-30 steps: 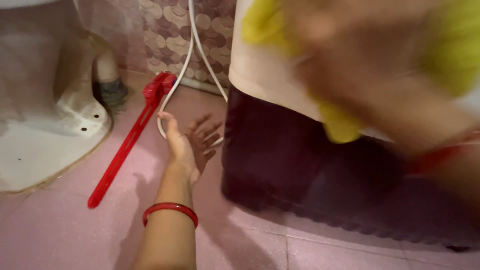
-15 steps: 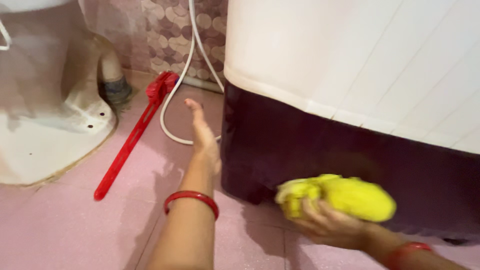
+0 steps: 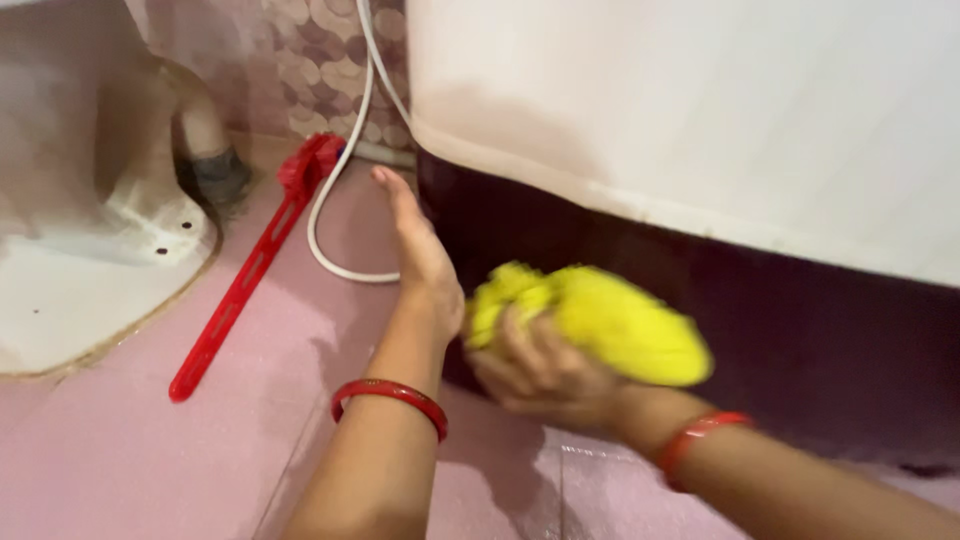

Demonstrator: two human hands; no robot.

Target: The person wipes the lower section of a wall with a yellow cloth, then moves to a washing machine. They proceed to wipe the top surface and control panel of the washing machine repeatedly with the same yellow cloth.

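We note the right hand (image 3: 545, 375) gripping a crumpled yellow cloth (image 3: 600, 320), apparently soft and blurred, against the washing machine's (image 3: 700, 120) dark base. The left hand (image 3: 420, 250), fingers straight and together, rests beside it.

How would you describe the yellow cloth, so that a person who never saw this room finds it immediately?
Find the big appliance, white above and dark purple below, standing on the pink floor. At its lower front corner, the right hand grips a bunched yellow cloth against the dark panel, with the left hand flat just beside it. It is the only yellow thing there; the long brush nearby is red.
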